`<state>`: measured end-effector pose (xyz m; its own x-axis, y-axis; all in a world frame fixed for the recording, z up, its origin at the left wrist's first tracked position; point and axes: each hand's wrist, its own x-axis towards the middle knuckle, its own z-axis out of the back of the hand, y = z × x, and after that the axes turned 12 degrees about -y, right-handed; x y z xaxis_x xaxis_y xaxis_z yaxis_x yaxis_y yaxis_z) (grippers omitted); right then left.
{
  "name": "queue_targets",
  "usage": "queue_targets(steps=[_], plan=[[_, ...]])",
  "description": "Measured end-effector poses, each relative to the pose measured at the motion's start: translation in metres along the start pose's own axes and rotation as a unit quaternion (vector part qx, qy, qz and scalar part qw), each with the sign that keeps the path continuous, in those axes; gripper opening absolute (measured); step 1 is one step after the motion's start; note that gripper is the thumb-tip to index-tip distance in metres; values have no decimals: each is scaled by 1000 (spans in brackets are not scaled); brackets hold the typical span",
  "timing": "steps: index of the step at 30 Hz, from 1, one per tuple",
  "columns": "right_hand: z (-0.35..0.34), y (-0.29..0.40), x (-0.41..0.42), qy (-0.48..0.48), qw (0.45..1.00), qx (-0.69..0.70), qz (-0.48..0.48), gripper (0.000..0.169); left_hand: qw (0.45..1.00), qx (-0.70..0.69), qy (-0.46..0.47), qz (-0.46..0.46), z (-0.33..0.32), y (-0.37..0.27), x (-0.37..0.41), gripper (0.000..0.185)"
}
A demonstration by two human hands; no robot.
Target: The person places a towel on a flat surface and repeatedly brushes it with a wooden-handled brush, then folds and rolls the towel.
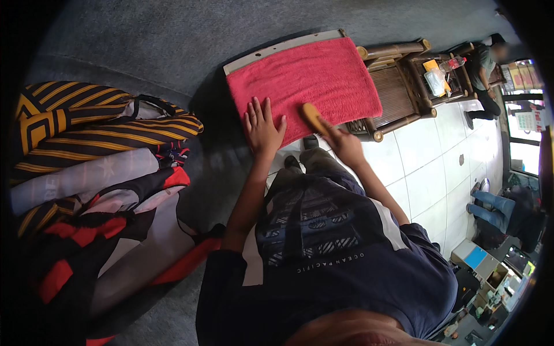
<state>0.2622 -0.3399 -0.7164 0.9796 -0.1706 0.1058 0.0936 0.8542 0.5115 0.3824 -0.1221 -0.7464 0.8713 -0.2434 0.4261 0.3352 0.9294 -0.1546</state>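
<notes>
A red terry towel (311, 78) is spread over a small pale-edged table (285, 49) in front of me, with slight ripples across its pile. My left hand (263, 129) rests palm down near the towel's front left corner, fingers apart. In my right hand (346, 149) is the handle of a wooden brush (314, 116). The brush's rounded head lies against the towel, to the right of my left hand. Its bristles are mostly hidden beneath the wooden back.
Bamboo chairs (391, 93) adjoin the table's right side; a plastic bottle (452, 64) lies beyond. Striped fabric (95, 116) and a translucent roll (86, 175) are at left. One person (484, 73) sits at the far right; another person (497, 209) is lower right, above white floor tiles (426, 160).
</notes>
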Motion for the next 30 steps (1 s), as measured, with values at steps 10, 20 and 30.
queue_targets(steps=[10, 20, 30], plan=[[63, -40, -10, -95, 971, -80, -202, 53, 999, 5, -32, -12, -1, 1, -2, 66], [11, 34, 6, 15, 1000, -2, -16, 57, 1000, -3, -27, -16, -3, 1, -3, 67], [74, -65, 63, -113, 987, -28, -110, 54, 999, -18, -26, 27, 1, -4, 4, 62]])
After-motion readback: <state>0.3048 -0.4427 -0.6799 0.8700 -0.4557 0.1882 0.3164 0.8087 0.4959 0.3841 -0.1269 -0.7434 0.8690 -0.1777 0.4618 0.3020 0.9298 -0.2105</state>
